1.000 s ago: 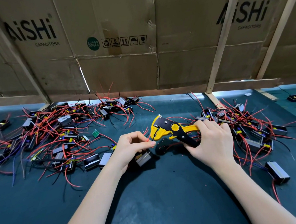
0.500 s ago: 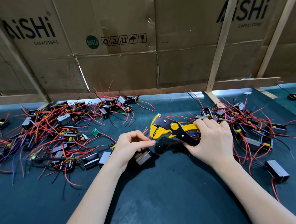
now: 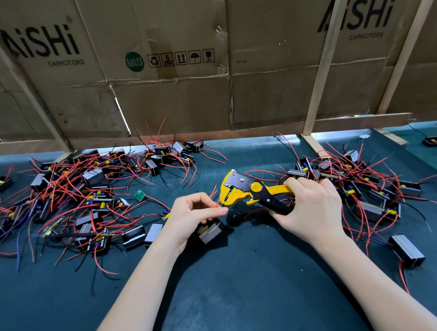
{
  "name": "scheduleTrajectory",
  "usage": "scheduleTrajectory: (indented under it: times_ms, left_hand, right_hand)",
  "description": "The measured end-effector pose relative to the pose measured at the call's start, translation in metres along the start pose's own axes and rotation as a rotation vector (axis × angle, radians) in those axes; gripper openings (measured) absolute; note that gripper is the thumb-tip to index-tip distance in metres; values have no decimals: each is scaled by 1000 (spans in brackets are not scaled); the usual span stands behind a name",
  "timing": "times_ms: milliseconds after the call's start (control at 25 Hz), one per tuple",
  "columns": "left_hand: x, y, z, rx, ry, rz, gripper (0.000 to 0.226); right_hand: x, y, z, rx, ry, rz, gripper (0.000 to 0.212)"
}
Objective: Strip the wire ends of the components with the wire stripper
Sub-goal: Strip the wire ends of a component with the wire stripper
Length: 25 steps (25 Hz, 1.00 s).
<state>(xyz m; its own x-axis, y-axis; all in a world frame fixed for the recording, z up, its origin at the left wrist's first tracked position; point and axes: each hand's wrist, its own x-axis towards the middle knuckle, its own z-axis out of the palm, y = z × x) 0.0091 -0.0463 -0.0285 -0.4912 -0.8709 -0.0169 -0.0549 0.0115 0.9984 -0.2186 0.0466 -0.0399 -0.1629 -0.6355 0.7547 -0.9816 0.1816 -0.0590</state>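
My right hand (image 3: pixel 313 208) grips the handles of a yellow and black wire stripper (image 3: pixel 249 190), whose jaws point left. My left hand (image 3: pixel 193 216) pinches a thin red wire (image 3: pixel 217 202) between thumb and forefinger, with the wire's end at the stripper's jaws. Below that hand, a small black and silver component (image 3: pixel 210 232) lies on the dark green mat, partly hidden by my fingers. Tiny red flecks lie on the mat under the tool.
A large heap of components with red, black and blue wires (image 3: pixel 68 200) covers the left of the mat. A second heap (image 3: pixel 362 184) lies behind my right hand. One component (image 3: pixel 407 255) sits alone at the right. Cardboard walls (image 3: pixel 172 96) and wooden slats close the back.
The stripper's handles have spread a little and the jaws sit slightly lower by the wire. Both hands stay in nearly the same place.
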Motion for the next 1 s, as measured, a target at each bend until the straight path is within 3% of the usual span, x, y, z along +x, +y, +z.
scheduleTrajectory:
  times_ms: [440,760,1000]
  left_hand:
    - [0,3,-2,-16,-36,27,26]
    - [-1,-3,-3,93,-94,40,28]
    - [2,-1,1,128,-157,92,7]
  right_hand:
    - [-2,-3,-3,1,-73,61,44]
    - [0,13,-7,56,-51,352,48]
    - [3,17,-9,114,-9,349,51]
